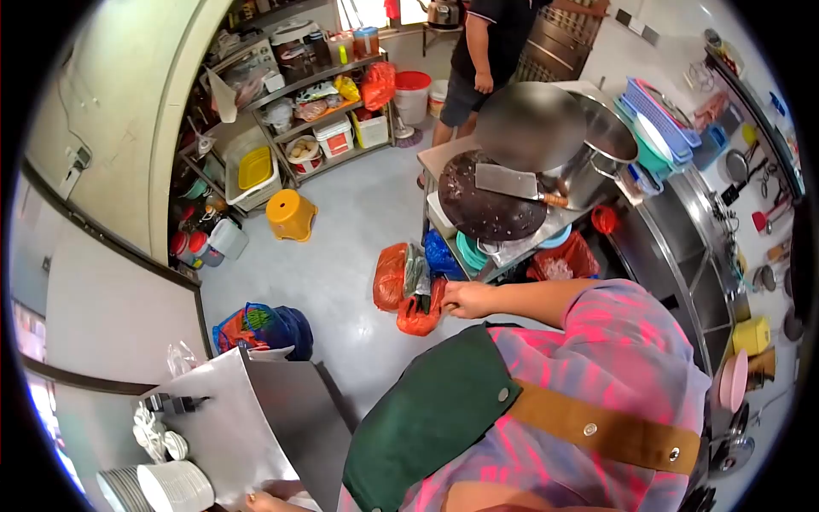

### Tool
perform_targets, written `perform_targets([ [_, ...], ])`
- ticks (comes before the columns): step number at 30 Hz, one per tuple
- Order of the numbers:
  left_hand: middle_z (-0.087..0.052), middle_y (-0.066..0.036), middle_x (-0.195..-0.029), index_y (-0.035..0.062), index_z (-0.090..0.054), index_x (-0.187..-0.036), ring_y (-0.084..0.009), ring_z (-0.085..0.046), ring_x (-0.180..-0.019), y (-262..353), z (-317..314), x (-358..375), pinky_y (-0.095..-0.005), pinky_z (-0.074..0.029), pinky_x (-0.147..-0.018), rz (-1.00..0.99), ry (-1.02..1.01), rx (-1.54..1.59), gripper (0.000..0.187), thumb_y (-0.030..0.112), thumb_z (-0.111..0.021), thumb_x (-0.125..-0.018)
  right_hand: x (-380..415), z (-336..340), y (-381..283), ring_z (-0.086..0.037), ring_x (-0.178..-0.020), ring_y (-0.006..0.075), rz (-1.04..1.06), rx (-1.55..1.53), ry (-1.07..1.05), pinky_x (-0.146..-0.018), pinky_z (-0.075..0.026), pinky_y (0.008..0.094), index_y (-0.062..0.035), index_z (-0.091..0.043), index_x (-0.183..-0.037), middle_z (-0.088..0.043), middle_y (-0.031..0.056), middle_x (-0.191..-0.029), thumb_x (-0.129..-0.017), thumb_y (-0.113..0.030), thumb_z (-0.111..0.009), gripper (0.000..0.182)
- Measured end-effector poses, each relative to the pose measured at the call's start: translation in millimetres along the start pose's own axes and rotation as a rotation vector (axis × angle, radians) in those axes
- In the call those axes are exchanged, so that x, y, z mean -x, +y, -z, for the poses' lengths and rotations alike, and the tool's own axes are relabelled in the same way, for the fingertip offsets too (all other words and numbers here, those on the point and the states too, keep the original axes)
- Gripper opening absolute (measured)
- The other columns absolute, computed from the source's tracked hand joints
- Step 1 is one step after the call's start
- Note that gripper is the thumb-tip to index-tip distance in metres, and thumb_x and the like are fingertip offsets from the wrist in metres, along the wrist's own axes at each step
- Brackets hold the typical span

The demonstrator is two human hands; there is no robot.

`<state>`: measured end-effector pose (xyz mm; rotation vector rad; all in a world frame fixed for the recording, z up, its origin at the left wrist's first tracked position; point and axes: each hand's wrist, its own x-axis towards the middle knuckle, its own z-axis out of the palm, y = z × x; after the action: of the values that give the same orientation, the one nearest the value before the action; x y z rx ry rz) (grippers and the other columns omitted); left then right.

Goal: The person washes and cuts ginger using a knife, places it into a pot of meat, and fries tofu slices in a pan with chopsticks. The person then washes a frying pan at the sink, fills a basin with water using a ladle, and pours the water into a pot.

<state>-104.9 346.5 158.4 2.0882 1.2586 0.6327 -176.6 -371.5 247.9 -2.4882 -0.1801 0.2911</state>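
Observation:
My right hand (465, 299) is closed, its curled fingers at the edge of a red plastic bag (420, 319); what they hold, if anything, is hidden. Beside it are an orange-red bag (392, 277), a clear bag with dark green contents (416, 275) and a blue bag (441, 254). Only part of my left hand (266, 502) shows at the bottom edge, by the steel counter (230, 418); its fingers are mostly hidden. A cleaver (507, 181) with a wooden handle lies on a dark round chopping board (478, 209), beyond my right hand.
A person (503, 51) stands behind the worktable, near a large steel pot (604, 141). A yellow stool (291, 214) stands on the floor before loaded shelves. Bags with greens (260, 327) are by the counter, where stacked white plates (175, 486) stand. Sinks (682, 256) run along the right.

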Motion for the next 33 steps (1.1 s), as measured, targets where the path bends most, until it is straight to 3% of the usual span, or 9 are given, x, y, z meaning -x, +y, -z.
perform_targets([
  [11,-0.060,-0.016,-0.095,-0.0003,-0.052,-0.114,-0.0273,-0.057,-0.079,116,-80,24,-0.0410,-0.049,-0.072,-0.403,-0.287,0.049,0.040,0.015,-0.059,-0.078,28,48,-16,-0.057,-0.083,0.0284,-0.191,-0.073,0.317,-0.071,-0.047,0.0357,-0.0072,-0.056,-0.101,-0.054,0.0092,-0.092,-0.077,-0.021,-0.061,0.028],
  [12,-0.060,-0.016,-0.095,-0.0002,-0.052,-0.114,-0.0274,-0.057,-0.079,135,-97,50,-0.0412,-0.049,-0.072,-0.497,-0.428,0.114,0.039,0.014,-0.059,-0.078,26,59,-20,-0.058,-0.081,0.0278,-0.122,-0.081,0.382,-0.069,-0.047,0.0350,-0.0077,-0.055,-0.103,-0.055,0.0078,-0.092,-0.078,-0.023,-0.061,0.030],
  [13,-0.061,-0.011,-0.091,0.0029,-0.053,-0.113,-0.0214,-0.057,-0.076,138,-148,73,-0.0343,-0.049,-0.063,-0.938,-0.439,0.104,0.035,0.011,-0.059,-0.079,23,67,-19,-0.057,-0.084,0.0269,-0.123,-0.092,0.355,-0.071,-0.046,0.0352,-0.0082,-0.054,-0.104,-0.056,0.0076,-0.092,-0.078,-0.026,-0.062,0.032],
  [14,-0.061,-0.008,-0.092,0.0053,-0.055,-0.111,-0.0147,-0.057,-0.076,206,-137,165,-0.0259,-0.046,-0.058,-0.381,-1.011,0.389,0.032,0.013,-0.059,-0.080,19,76,-22,-0.056,-0.085,0.0265,-0.042,-0.080,0.396,-0.073,-0.046,0.0352,-0.0084,-0.054,-0.104,-0.056,0.0078,-0.093,-0.078,-0.026,-0.062,0.033],
  [18,-0.057,-0.009,-0.109,0.0060,-0.046,-0.121,-0.0126,-0.058,-0.081,333,-107,429,-0.0227,-0.045,-0.066,-0.378,-1.905,0.399,0.034,0.020,-0.049,-0.090,3,114,-14,-0.053,-0.090,0.0269,0.150,-0.084,0.433,-0.080,-0.042,0.0372,-0.0097,-0.054,-0.107,-0.058,0.0088,-0.096,-0.076,-0.026,-0.063,0.036],
  [20,-0.053,-0.012,-0.113,0.0029,-0.039,-0.128,-0.0142,-0.058,-0.081,361,-85,525,-0.0247,-0.047,-0.068,-0.107,-2.206,0.627,0.039,0.016,-0.045,-0.092,11,130,5,-0.054,-0.085,0.0253,0.243,0.016,0.553,-0.075,-0.043,0.0376,-0.0111,-0.054,-0.109,-0.059,0.0055,-0.088,-0.071,-0.019,-0.067,0.041],
  [23,-0.056,-0.010,-0.108,0.0004,-0.043,-0.120,-0.0185,-0.057,-0.092,372,-103,618,-0.0270,-0.048,-0.073,-0.184,-2.203,0.598,0.034,0.016,-0.047,-0.090,36,147,70,-0.053,-0.086,0.0253,0.269,-0.008,0.627,-0.076,-0.043,0.0372,-0.0107,-0.053,-0.111,-0.059,0.0052,-0.089,-0.070,-0.021,-0.069,0.045],
  [29,-0.059,-0.011,-0.102,0.0077,-0.053,-0.106,-0.0181,-0.059,-0.088,377,-117,748,-0.0253,-0.052,-0.069,0.577,-2.301,0.608,0.024,0.024,-0.053,-0.088,130,198,203,-0.051,-0.096,0.0308,0.158,-0.214,0.624,-0.084,-0.042,0.0391,-0.0066,-0.053,-0.109,-0.055,0.0131,-0.106,-0.070,-0.023,-0.068,0.044],
  [33,-0.058,-0.011,-0.106,0.0135,-0.053,-0.107,-0.0148,-0.058,-0.085,372,-132,774,-0.0235,-0.051,-0.068,0.756,-2.169,0.627,0.022,0.024,-0.053,-0.087,175,185,299,-0.048,-0.104,0.0315,-0.240,0.050,0.645,-0.087,-0.039,0.0430,-0.0055,-0.056,-0.101,-0.050,0.0138,-0.112,-0.069,-0.020,-0.068,0.037],
])
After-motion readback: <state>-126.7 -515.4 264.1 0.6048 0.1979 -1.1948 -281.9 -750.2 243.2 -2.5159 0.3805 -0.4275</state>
